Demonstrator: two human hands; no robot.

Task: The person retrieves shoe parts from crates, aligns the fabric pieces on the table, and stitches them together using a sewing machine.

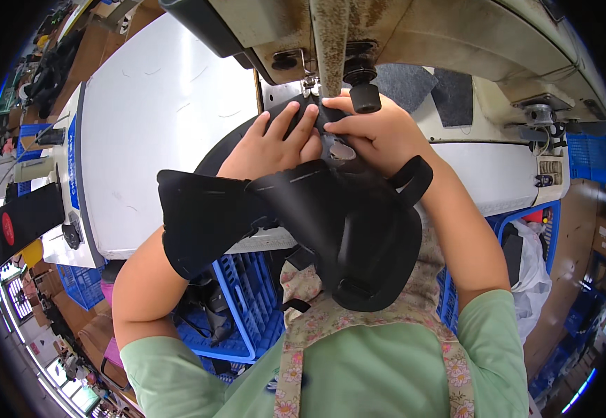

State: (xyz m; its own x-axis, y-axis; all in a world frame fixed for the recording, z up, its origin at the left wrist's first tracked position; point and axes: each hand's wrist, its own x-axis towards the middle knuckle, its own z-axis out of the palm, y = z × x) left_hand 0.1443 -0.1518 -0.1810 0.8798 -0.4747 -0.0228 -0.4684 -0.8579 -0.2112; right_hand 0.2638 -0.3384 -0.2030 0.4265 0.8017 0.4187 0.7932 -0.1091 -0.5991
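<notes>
A black moulded piece (376,244) with panels and a loose strap loop hangs over the near edge of a sewing machine's white table and down over my lap. Its far end lies under the presser foot (309,85). My left hand (272,143) rests flat on the black material, fingers spread, their tips just short of the foot. On the other side of the needle area, my right hand (379,132) has its thumb and fingers bent and closed on the piece's edge. The machine head partly hides those fingertips.
The sewing machine (456,35) arches over my hands, with a black knob (366,97) close to my right fingers. Dark cut pieces (452,97) lie behind my right hand. Blue crates (247,299) stand below the table, one at the right holding white plastic (531,268).
</notes>
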